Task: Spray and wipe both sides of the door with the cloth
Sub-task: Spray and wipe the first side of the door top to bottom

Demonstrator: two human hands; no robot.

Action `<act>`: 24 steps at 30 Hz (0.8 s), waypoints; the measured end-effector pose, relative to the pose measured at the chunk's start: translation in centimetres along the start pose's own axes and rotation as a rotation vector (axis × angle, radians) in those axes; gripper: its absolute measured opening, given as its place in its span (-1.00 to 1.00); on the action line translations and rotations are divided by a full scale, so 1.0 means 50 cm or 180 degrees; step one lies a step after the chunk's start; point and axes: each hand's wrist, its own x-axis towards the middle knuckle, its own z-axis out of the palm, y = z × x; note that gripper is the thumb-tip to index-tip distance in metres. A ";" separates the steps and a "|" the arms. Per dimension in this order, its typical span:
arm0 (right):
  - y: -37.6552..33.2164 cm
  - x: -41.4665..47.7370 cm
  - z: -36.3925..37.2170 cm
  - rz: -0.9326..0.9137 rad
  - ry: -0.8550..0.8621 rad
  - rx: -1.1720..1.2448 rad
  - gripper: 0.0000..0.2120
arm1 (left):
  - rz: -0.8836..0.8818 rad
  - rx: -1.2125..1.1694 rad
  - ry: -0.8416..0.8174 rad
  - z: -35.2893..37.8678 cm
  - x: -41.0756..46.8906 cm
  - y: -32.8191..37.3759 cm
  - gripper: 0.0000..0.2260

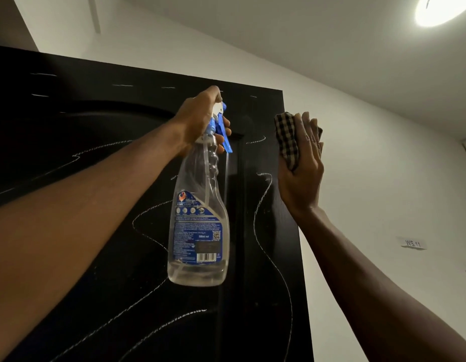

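A tall black door (101, 142) fills the left and middle, seen from below, with thin white chalk-like lines curling over it. My left hand (198, 118) grips the neck of a clear spray bottle (198, 231) with a blue and white trigger head, fingers round the trigger, nozzle facing the door's upper part. My right hand (302, 165) is raised with straight fingers and presses a checked black-and-cream cloth (286, 137) against the door's right edge near the top. Part of the cloth is hidden behind that hand.
A white wall (383, 178) lies right of the door, with a small label reading "WS 11" (412, 243). A bright round ceiling light (441, 9) glares at the top right. The white ceiling slopes above the door.
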 end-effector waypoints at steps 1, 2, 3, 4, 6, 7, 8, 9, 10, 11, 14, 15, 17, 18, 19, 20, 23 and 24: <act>0.000 0.000 0.000 -0.0003 0.0016 0.0016 -0.42 | -0.0015 0.0018 0.0012 0.000 0.000 0.001 -0.66; 0.000 0.001 0.001 -0.0009 0.0036 0.0029 -0.43 | -0.0025 0.0013 0.0036 0.000 0.000 0.002 -0.67; -0.001 0.001 0.003 -0.0015 0.0054 0.0044 -0.44 | -0.0028 -0.0015 0.0085 -0.001 0.000 0.003 -0.69; -0.002 0.002 0.005 -0.0019 0.0068 0.0058 -0.45 | -0.0024 -0.0056 0.0164 -0.002 0.001 0.005 -0.70; -0.004 0.003 0.011 -0.0021 0.0086 0.0079 -0.44 | -0.0013 -0.0141 0.0324 -0.009 0.005 0.008 -0.72; -0.007 0.003 0.015 -0.0019 0.0086 0.0086 -0.43 | -0.0004 -0.0162 0.0361 -0.015 0.007 0.008 -0.73; -0.009 0.002 0.018 -0.0016 0.0079 0.0093 -0.43 | 0.0000 -0.0139 0.0372 -0.021 0.011 0.007 -0.72; -0.011 0.002 0.022 -0.0020 0.0071 0.0097 -0.43 | 0.0004 -0.0076 0.0366 -0.026 0.014 0.004 -0.70; -0.011 0.002 0.024 -0.0037 0.0063 0.0101 -0.43 | 0.0017 0.0007 0.0352 -0.031 0.017 0.001 -0.68; -0.011 0.003 0.026 -0.0059 0.0059 0.0103 -0.43 | 0.0039 0.0078 0.0333 -0.035 0.018 -0.003 -0.66; -0.010 0.004 0.035 -0.0037 0.0054 0.0119 -0.40 | 0.0041 0.0123 0.0349 -0.047 0.019 -0.005 -0.61; -0.009 0.004 0.038 -0.0021 0.0058 0.0122 -0.40 | 0.0030 0.0109 0.0392 -0.051 0.018 -0.003 -0.62; -0.010 0.002 0.045 -0.0029 0.0065 0.0124 -0.39 | 0.0036 0.0150 0.0502 -0.061 0.020 0.001 -0.65; -0.010 0.001 0.047 -0.0034 0.0052 0.0133 -0.39 | 0.0032 0.0182 0.0543 -0.065 0.022 0.004 -0.65; -0.010 0.000 0.050 -0.0042 0.0037 0.0145 -0.39 | 0.0030 0.0193 0.0572 -0.069 0.023 0.007 -0.66; -0.012 -0.001 0.051 -0.0057 0.0031 0.0159 -0.39 | 0.0039 0.0191 0.0594 -0.073 0.023 0.009 -0.66; -0.016 0.000 0.055 -0.0094 0.0018 0.0207 -0.40 | 0.0109 0.0241 0.0573 -0.087 0.021 0.016 -0.64; -0.019 0.000 0.057 -0.0090 -0.0002 0.0223 -0.40 | 0.0118 0.0256 0.0531 -0.092 0.019 0.017 -0.65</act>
